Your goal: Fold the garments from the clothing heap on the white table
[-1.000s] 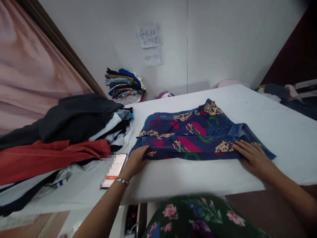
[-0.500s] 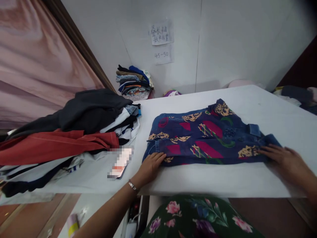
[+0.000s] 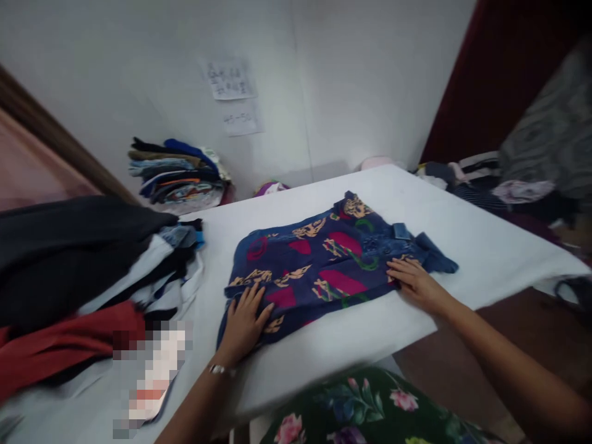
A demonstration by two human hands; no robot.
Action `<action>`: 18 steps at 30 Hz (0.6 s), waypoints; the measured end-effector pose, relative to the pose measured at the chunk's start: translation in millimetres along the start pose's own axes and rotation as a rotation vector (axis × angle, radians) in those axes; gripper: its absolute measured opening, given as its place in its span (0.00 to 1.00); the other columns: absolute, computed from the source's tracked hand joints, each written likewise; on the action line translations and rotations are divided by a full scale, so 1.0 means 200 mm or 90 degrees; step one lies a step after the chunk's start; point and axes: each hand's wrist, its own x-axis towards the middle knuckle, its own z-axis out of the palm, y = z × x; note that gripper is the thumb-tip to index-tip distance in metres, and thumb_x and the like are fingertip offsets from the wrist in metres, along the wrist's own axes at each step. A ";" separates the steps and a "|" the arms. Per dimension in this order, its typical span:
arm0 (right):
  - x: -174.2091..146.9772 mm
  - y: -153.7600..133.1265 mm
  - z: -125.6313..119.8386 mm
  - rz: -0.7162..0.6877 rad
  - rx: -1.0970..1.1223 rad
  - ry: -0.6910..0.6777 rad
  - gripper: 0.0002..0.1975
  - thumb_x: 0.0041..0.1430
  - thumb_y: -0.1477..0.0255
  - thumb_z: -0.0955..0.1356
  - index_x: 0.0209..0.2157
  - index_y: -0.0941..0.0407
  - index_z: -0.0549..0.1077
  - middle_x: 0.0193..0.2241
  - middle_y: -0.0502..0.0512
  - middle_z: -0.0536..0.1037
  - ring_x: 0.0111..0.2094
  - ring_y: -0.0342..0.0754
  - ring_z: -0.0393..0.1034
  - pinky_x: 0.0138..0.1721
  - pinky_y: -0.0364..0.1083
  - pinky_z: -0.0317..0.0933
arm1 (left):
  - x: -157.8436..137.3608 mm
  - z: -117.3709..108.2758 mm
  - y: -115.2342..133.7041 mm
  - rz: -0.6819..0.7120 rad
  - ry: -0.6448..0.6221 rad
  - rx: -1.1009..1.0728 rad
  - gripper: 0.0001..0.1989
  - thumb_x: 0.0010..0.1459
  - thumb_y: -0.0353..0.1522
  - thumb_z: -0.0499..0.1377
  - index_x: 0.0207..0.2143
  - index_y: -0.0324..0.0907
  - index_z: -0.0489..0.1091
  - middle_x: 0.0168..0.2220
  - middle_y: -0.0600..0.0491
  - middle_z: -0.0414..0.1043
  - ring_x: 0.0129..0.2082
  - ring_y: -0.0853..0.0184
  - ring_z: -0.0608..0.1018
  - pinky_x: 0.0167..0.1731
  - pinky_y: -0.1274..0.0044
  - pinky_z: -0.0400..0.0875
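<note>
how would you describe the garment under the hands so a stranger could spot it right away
Start at the white table that fills the middle of the view. The folded garment lies flat at its centre, with the left hand and right hand pressed on its near edge. Unlike the plain dark, white and red clothes pile to its left, it is dark blue denim printed with magenta, gold and green shapes.

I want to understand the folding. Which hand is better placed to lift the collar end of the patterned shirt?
Probably the right hand: it lies flat on the patterned shirt just beside the collar end. The left hand presses the opposite end.
</note>
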 end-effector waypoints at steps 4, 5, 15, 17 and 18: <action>-0.14 0.15 -0.13 0.225 0.008 0.169 0.19 0.60 0.68 0.60 0.50 0.52 0.75 0.56 0.58 0.72 0.60 0.57 0.62 0.59 0.61 0.57 | -0.02 0.12 -0.11 0.073 -0.012 0.077 0.21 0.63 0.31 0.49 0.56 0.48 0.70 0.66 0.47 0.55 0.67 0.50 0.55 0.59 0.50 0.53; -0.16 0.20 -0.16 0.326 0.011 0.201 0.20 0.60 0.65 0.61 0.49 0.54 0.75 0.55 0.60 0.72 0.58 0.58 0.64 0.57 0.60 0.59 | -0.02 0.13 -0.13 0.087 -0.009 0.094 0.21 0.62 0.29 0.49 0.54 0.49 0.72 0.66 0.48 0.56 0.67 0.50 0.55 0.59 0.49 0.53; -0.02 0.39 -0.24 0.732 0.315 0.153 0.21 0.53 0.53 0.66 0.34 0.55 0.80 0.32 0.57 0.81 0.29 0.53 0.73 0.26 0.48 0.67 | -0.01 0.11 -0.14 0.118 0.007 0.137 0.24 0.58 0.26 0.50 0.50 0.53 0.74 0.63 0.50 0.62 0.65 0.49 0.59 0.56 0.48 0.58; -0.02 0.40 -0.24 0.677 0.295 0.157 0.15 0.48 0.59 0.68 0.31 0.55 0.80 0.26 0.54 0.80 0.26 0.50 0.71 0.26 0.47 0.66 | -0.02 0.11 -0.15 0.122 0.015 0.140 0.23 0.57 0.26 0.50 0.51 0.53 0.74 0.63 0.50 0.62 0.65 0.49 0.58 0.57 0.48 0.57; -0.03 0.40 -0.24 0.636 0.278 0.182 0.13 0.47 0.61 0.68 0.30 0.55 0.79 0.26 0.53 0.79 0.27 0.50 0.71 0.28 0.47 0.66 | -0.02 0.12 -0.15 0.122 0.017 0.144 0.24 0.56 0.26 0.51 0.51 0.53 0.74 0.63 0.49 0.62 0.65 0.48 0.58 0.57 0.48 0.57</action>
